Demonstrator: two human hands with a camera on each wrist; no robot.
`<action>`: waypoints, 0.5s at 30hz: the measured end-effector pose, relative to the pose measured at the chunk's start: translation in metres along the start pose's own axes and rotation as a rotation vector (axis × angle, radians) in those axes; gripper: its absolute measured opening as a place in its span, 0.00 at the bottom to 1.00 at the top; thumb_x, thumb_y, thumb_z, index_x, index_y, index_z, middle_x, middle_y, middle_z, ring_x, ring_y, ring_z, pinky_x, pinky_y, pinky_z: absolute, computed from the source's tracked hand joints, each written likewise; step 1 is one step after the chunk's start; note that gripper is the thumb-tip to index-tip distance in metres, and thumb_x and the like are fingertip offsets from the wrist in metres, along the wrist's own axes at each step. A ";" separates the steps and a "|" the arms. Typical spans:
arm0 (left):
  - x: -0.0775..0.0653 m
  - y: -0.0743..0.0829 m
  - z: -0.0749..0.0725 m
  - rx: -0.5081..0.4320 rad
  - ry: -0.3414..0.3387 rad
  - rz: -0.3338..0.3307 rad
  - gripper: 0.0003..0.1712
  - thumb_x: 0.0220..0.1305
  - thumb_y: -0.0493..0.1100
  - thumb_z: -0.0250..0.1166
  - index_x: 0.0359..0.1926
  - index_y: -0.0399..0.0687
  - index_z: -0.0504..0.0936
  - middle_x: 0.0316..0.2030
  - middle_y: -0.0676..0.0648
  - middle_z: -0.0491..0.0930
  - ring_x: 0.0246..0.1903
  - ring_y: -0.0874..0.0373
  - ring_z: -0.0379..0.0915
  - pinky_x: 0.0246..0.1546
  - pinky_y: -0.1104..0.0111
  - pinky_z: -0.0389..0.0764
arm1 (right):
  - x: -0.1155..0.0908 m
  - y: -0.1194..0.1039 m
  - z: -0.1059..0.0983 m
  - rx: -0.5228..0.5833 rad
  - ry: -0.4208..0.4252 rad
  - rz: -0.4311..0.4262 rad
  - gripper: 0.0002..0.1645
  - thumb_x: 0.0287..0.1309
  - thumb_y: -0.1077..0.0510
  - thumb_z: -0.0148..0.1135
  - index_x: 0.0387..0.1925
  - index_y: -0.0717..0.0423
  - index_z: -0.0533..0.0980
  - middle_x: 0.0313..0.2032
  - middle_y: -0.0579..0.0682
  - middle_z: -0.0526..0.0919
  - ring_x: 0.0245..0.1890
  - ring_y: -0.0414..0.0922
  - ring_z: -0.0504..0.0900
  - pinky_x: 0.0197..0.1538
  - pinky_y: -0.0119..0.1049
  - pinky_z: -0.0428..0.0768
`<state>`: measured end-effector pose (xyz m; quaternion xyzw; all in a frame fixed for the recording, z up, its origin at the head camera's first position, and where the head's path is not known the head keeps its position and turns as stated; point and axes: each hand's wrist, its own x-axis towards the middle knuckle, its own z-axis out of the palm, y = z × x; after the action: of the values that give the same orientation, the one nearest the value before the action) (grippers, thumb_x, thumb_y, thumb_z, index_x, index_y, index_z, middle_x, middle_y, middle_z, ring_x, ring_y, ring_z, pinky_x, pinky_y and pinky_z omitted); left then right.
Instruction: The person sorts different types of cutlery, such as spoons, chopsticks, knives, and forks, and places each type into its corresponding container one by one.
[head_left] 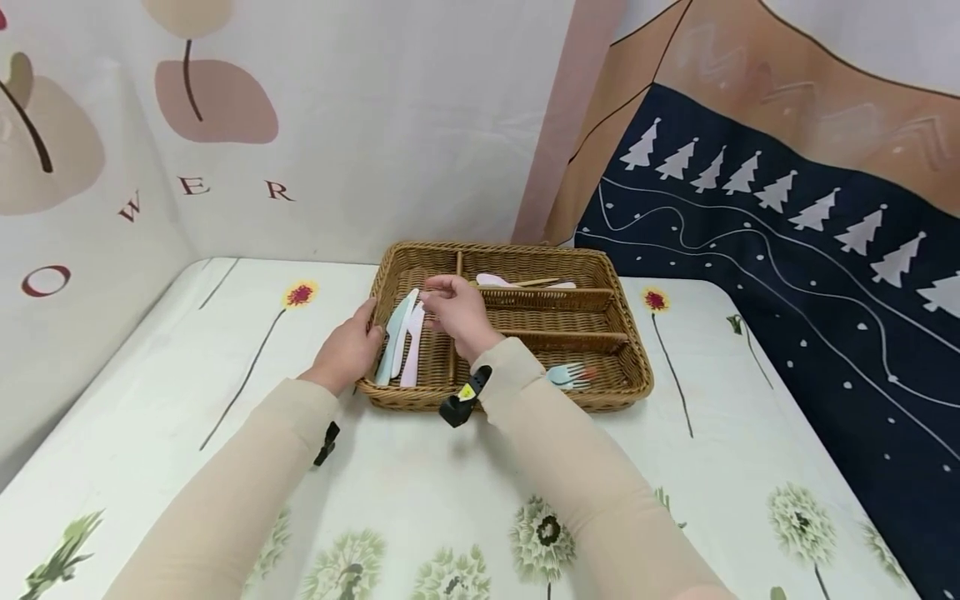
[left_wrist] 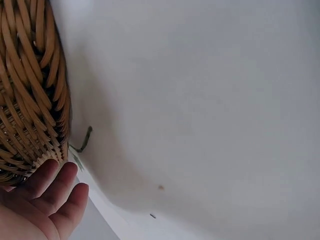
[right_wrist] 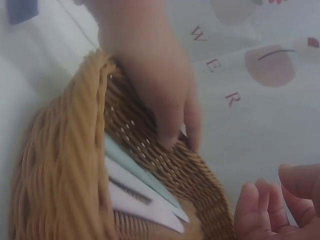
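Note:
My left hand (head_left: 347, 348) grips the left rim of a brown wicker basket (head_left: 510, 402), its thumb inside the wall and its fingers outside. In the left wrist view, fingers (left_wrist: 70, 210) of that hand lie against the woven outer wall. A pale teal knife (head_left: 392, 343), a white knife (head_left: 403, 337) and a pale pink knife (head_left: 412, 354) lie side by side in the left compartment. Above and just right of them hovers my right hand (head_left: 459, 312), fingers loosely bent, with nothing visible between them.
Two dividers split the basket's right part into three compartments. The back one has a pale pink spoon (head_left: 495, 281) and a thin tan utensil (head_left: 538, 282). A light blue fork (head_left: 567, 377) and something orange lie in the front one. A patterned white cloth (head_left: 420, 475) covers the table.

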<state>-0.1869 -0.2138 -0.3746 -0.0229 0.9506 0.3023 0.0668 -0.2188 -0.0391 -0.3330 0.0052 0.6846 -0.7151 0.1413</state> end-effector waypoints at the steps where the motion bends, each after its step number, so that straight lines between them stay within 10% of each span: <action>1: 0.001 -0.001 0.000 0.002 -0.003 0.002 0.34 0.76 0.46 0.37 0.76 0.42 0.39 0.68 0.28 0.57 0.66 0.33 0.57 0.65 0.44 0.60 | -0.002 -0.001 -0.004 -0.003 -0.004 -0.008 0.19 0.66 0.64 0.57 0.58 0.60 0.72 0.41 0.50 0.75 0.49 0.52 0.79 0.55 0.52 0.78; 15: 0.003 -0.006 -0.010 -0.052 -0.041 0.019 0.37 0.75 0.47 0.40 0.76 0.40 0.37 0.70 0.27 0.51 0.69 0.31 0.49 0.67 0.42 0.53 | -0.033 -0.013 -0.057 -0.138 0.013 -0.139 0.19 0.67 0.62 0.57 0.58 0.56 0.73 0.39 0.48 0.75 0.38 0.42 0.78 0.43 0.40 0.81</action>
<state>-0.1904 -0.2250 -0.3704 -0.0094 0.9411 0.3278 0.0826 -0.2001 0.0235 -0.3176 -0.0473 0.7318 -0.6743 0.0868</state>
